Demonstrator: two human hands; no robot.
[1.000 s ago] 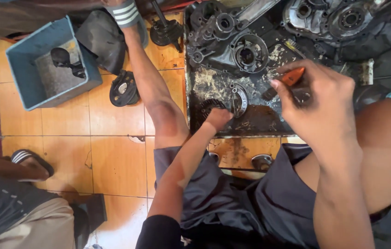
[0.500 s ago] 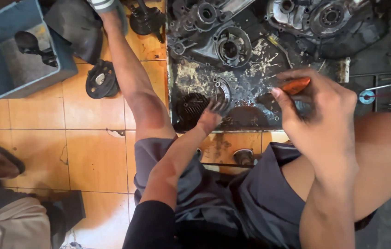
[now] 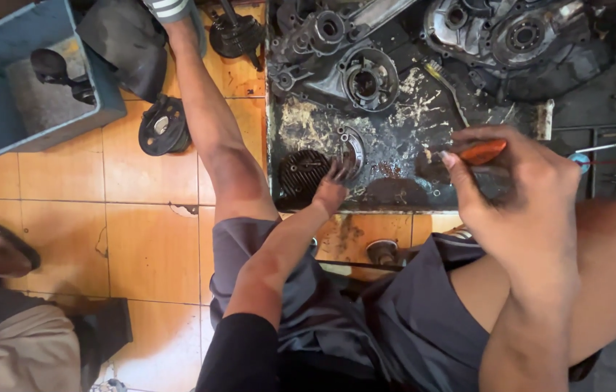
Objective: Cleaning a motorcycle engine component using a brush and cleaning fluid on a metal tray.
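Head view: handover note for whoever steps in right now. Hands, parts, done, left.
Left hand: fingertips down on a round ribbed engine part at the near edge of the greasy metal tray; not closed around it.
Right hand: grip closed on an orange-handled tool, held above the tray's right side; its tip is hidden.
Parts: two crankcase halves at the far side of the tray, a blue bin and a black round part on the tiled floor to the left.
Done: casings lie open and separated.
Left: the ribbed part is not yet lifted.
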